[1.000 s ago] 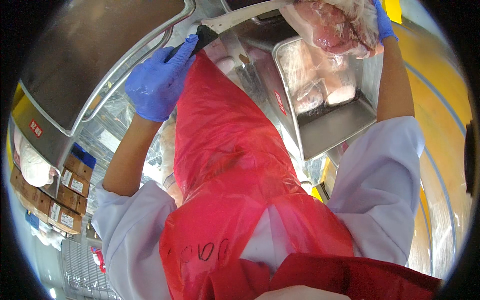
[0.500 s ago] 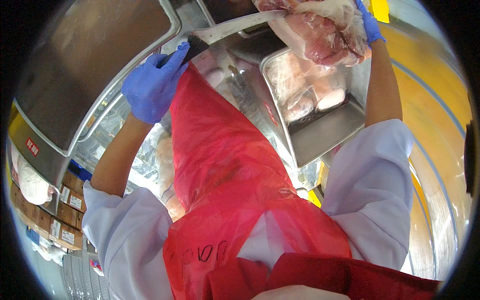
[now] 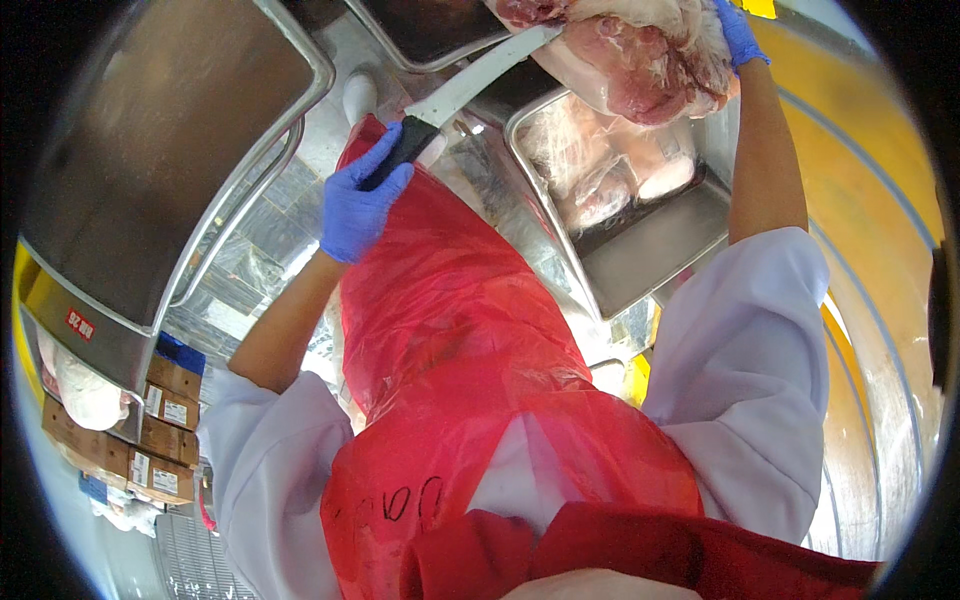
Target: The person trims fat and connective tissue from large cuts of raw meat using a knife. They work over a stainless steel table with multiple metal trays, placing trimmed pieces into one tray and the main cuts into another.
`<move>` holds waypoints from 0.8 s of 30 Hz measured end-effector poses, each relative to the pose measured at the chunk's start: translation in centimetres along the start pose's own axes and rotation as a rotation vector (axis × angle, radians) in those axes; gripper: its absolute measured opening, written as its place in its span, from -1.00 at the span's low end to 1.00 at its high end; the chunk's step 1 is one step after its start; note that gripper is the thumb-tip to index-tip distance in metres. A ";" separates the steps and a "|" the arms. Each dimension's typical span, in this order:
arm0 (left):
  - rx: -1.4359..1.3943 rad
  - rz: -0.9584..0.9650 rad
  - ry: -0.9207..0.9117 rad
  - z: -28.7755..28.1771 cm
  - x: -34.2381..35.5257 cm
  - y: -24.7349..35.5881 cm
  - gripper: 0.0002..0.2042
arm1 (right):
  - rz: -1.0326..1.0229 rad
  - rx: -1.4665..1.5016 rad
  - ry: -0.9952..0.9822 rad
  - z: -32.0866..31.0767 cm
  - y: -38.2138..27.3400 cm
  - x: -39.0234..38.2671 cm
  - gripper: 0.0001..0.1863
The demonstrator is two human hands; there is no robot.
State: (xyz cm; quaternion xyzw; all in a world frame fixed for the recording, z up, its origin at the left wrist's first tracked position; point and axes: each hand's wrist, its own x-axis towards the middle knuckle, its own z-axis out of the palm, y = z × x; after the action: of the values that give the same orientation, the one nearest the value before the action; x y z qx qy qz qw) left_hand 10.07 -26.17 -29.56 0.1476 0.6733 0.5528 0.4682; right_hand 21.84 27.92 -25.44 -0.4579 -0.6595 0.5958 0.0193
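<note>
A blue glove covers my left hand (image 3: 364, 205), which is closed round the black handle of a butcher's knife (image 3: 485, 76). The long pale blade slants up to the right, and its tip is at the left edge of a large piece of raw meat (image 3: 640, 70) with pinkish-red flesh and pale fat. At the meat's right side is my right hand (image 3: 742, 38), also gloved in blue and gripping its edge; most of its fingers are hidden. The upper edge of the picture cuts off the far part of the meat.
Below the meat, a steel tub (image 3: 650, 270) holds more pale meat under clear film. A large steel bin (image 3: 160, 130) stands at the left, with cardboard boxes (image 3: 165, 440) beyond it. To the right curves a yellow surface (image 3: 840, 150). My red apron (image 3: 450, 300) hangs in the middle.
My left hand has come right and nearer to me with the knife. The blade now slants more steeply, its tip at the meat's left edge. The right hand stays at the meat.
</note>
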 end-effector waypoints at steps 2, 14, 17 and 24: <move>-0.052 -0.146 0.008 0.6 -0.8 0.6 -0.50 | -0.019 -0.169 0.088 0.4 -0.4 -0.4 -0.33; 0.479 -0.074 0.171 -8.0 -5.9 7.9 -0.56 | -0.934 -1.115 0.073 14.9 -10.2 -14.4 -0.38; 0.396 0.051 0.185 -9.5 -5.4 8.8 -0.56 | -1.092 -1.222 -0.069 17.0 -7.6 -15.9 -0.49; 0.873 0.386 0.148 -11.1 -2.7 14.7 -0.55 | -1.011 -1.260 0.012 14.4 -1.5 -16.2 -0.67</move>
State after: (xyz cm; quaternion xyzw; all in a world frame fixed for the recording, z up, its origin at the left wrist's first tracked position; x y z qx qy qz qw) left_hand -2.02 -29.76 -15.86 0.4129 0.8343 0.3042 0.2024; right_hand 22.13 6.87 -20.03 -0.0322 -0.9987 0.0289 0.0283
